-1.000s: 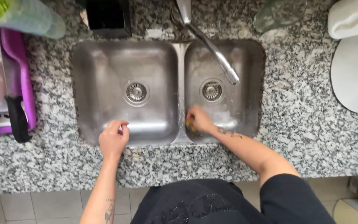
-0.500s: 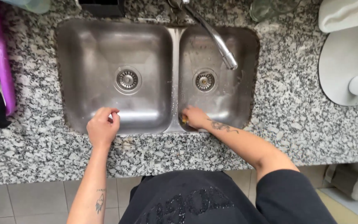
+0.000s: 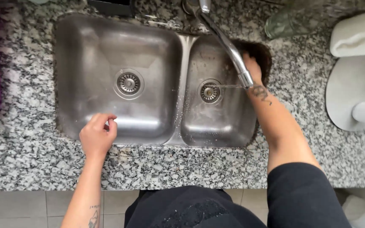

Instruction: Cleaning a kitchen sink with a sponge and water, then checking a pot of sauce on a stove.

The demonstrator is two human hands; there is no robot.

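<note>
Head view, looking straight down: a person is standing at a double steel sink (image 3: 85, 50) set in a speckled granite table (image 3: 300, 139). The step appears to be scrubbing the smaller basin. The right hand (image 3: 252, 67) is reaching into that basin's far corner, at about one o'clock from its drain (image 3: 210, 90), partly hidden behind the tap (image 3: 227, 46); I cannot tell whether it is gripping anything. The forearm is stretching forward, wrist bent down. The left hand (image 3: 97, 136) is resting on the near rim of the larger basin, at seven o'clock, fingers loosely curled and empty. Next, working along the wall would call for steady pressure.
</note>
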